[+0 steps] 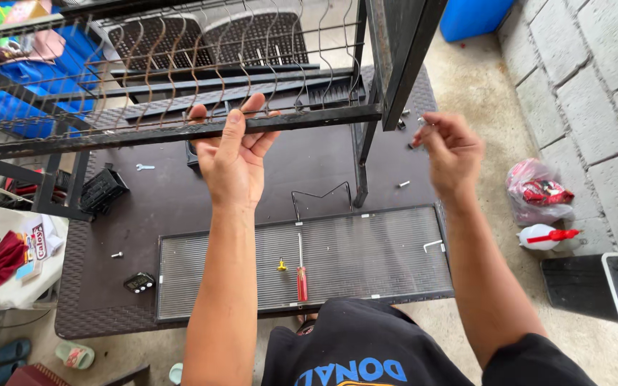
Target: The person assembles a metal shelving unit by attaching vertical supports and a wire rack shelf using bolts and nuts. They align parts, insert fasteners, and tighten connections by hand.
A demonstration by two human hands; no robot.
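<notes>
A dark table (pixel 130 214) supports a black metal rack frame (pixel 109 139) with wire hooks. A flat mesh panel (pixel 366 261) lies at the near edge, carrying a red-handled screwdriver (pixel 301 275). The left hand (pixel 232 161) grasps the frame's front rail. The right hand (pixel 452 154) pinches a small metal screw (pixel 423 122) beside the frame's upright.

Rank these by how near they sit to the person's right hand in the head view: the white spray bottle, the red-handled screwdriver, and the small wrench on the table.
From the right hand:
1. White spray bottle, on the floor at right.
2. Red-handled screwdriver, on the mesh panel below.
3. Small wrench, far across the table.
</notes>
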